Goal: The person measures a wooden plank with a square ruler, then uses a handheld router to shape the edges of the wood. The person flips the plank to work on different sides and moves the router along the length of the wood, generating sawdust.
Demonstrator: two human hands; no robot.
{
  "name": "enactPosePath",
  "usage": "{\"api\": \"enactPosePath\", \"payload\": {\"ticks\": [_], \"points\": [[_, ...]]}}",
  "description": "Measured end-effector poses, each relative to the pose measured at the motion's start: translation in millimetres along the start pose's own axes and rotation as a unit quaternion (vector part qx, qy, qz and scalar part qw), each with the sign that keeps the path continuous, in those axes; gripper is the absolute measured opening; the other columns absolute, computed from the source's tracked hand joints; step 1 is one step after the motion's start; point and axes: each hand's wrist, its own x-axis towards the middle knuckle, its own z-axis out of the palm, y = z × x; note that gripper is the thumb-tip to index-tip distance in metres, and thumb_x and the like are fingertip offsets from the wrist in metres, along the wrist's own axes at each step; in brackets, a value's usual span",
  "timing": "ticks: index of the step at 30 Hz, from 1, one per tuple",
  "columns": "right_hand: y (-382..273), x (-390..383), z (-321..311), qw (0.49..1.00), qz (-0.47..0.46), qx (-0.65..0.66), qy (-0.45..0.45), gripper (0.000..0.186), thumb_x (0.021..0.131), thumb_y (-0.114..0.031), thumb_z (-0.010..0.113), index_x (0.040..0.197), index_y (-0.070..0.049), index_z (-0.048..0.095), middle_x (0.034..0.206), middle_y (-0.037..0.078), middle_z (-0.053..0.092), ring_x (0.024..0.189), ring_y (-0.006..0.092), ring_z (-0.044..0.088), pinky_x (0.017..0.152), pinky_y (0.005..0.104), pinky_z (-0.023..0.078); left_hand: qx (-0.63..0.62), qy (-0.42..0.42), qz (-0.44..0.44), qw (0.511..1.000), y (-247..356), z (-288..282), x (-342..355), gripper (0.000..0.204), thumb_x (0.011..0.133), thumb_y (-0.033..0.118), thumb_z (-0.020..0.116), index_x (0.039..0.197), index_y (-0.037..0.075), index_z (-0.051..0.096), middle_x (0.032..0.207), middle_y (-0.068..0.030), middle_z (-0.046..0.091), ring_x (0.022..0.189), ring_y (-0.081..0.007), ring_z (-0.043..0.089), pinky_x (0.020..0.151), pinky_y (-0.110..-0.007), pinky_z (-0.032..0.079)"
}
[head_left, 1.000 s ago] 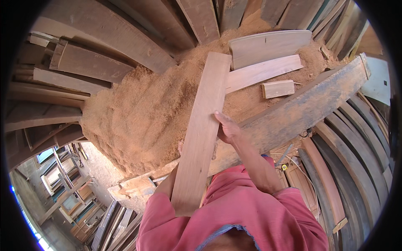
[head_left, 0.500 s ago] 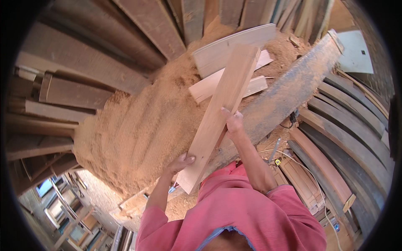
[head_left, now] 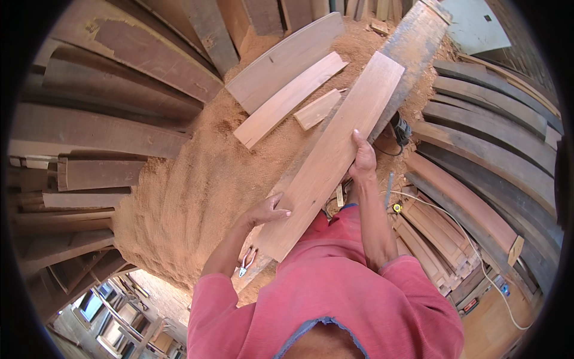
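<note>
A long, flat, pale-brown wooden board slants up to the right in front of me, its broad face up. At its left edge, near the close end, my left hand grips it, thumb lying on the face. My right hand clasps the right edge around mid-length, thumb on top and the other fingers hidden beneath. Under the board runs a thick, dusty plank. Red-handled pliers lie beside the board's close end, below my left hand.
Sawdust is heaped to the left. Beyond lie a wide board, a narrower board and a short offcut. A dark power tool sits right of the plank. Stacked timber and a pale cord are at right.
The held board has swung to the right and now lies above the thick plank, its broad face turned more upward. Both hands kept hold, the right shifting rightward. The pliers have come into fuller view.
</note>
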Motion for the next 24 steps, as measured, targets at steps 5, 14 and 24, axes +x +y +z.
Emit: {"api": "enactPosePath", "payload": {"ticks": [5,14,24], "points": [[-27,17,-43,0.999,0.011,-0.016,0.031,0.048,0.104,-0.025,0.061,0.139,0.006,0.053,0.129,0.020,0.067,0.115,0.0321,0.068,0.103,0.0466,0.054,0.092,0.061,-0.021,0.994,56,33,18,0.088,0.089,0.049,0.076,0.146,-0.008,0.042,0.142,-0.0264,0.057,0.136,-0.0334,0.054,0.109,-0.043,0.044],[-7,-86,-74,0.940,0.240,-0.165,-0.177,0.030,0.105,-0.027,0.061,0.116,-0.001,0.069,0.101,0.014,0.076,0.091,0.0240,0.074,0.077,0.0362,0.060,0.470,0.250,-0.031,0.846,172,76,23,0.052,0.086,0.030,0.076,0.125,0.005,0.054,0.112,-0.0243,0.068,0.101,-0.0462,0.066,0.081,-0.054,0.052],[-29,-55,-85,0.973,0.140,-0.183,-0.034,0.058,0.103,-0.050,0.062,0.139,-0.006,0.052,0.124,0.005,0.065,0.106,0.0173,0.064,0.094,0.0317,0.049,0.307,0.137,0.013,0.942,154,48,36,0.063,0.091,0.042,0.072,0.136,0.002,0.054,0.122,-0.0262,0.067,0.114,-0.0427,0.065,0.098,-0.048,0.050]]}}
